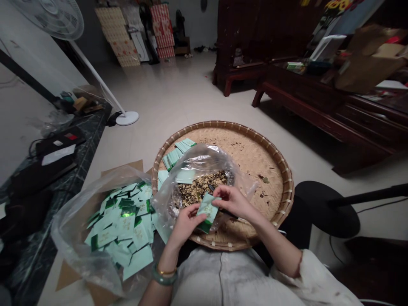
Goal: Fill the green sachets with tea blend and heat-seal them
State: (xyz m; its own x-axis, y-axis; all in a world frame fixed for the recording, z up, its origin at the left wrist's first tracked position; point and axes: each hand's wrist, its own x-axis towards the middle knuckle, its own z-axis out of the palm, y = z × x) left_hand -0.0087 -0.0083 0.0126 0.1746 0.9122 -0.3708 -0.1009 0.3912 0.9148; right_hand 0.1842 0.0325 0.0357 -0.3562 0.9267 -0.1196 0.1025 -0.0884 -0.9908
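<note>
A small green sachet [208,209] is held between my two hands over a clear plastic bag. My left hand [188,221] pinches its left side, and my right hand [232,200] grips its upper right corner. Beneath them the clear bag [204,155] lies open, filled with a loose dark-and-tan dried mix [200,185]. A dark stick-like handle [211,187] pokes out of the mix near my right fingers. The bag rests on a round woven bamboo tray [264,161]. Stacked green sachets [174,157] lie on the tray's left side.
To the left, a large plastic bag [68,225] in a cardboard box holds many green sachets [127,225]. A white standing fan [126,118] is at the far left, beside a dark marble ledge [92,140]. A round black base [325,208] stands right of the tray, with dark wooden furniture [318,106] beyond.
</note>
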